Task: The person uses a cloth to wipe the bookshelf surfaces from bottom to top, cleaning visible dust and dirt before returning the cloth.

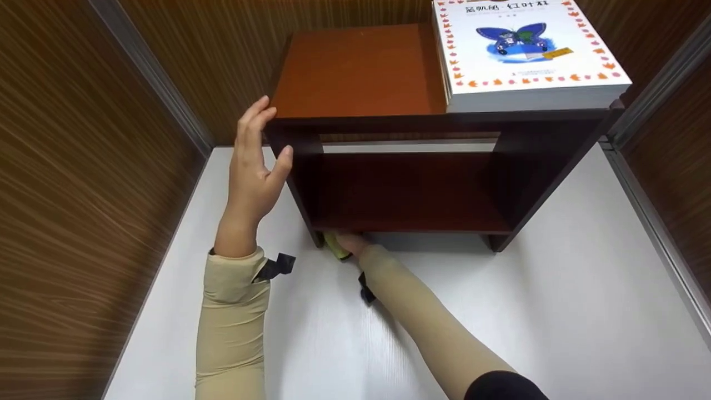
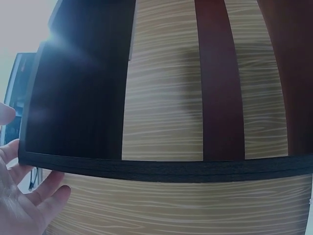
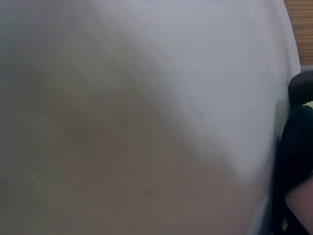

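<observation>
A dark brown wooden shelf unit stands on the white surface. My left hand is at its upper left corner, fingers extended along the side and thumb apart. In the left wrist view the left hand has its fingers at the dark edge of the shelf. My right hand reaches under the lower board at the left leg and holds a yellow-green and black object. The board hides most of that hand. In the right wrist view a blurred surface fills most of the picture, with the black part at the right edge.
A stack of white books with a butterfly cover lies on the right half of the shelf top. Wood-grain panels enclose the white surface at the left, back and right. A middle board spans the shelf's sides.
</observation>
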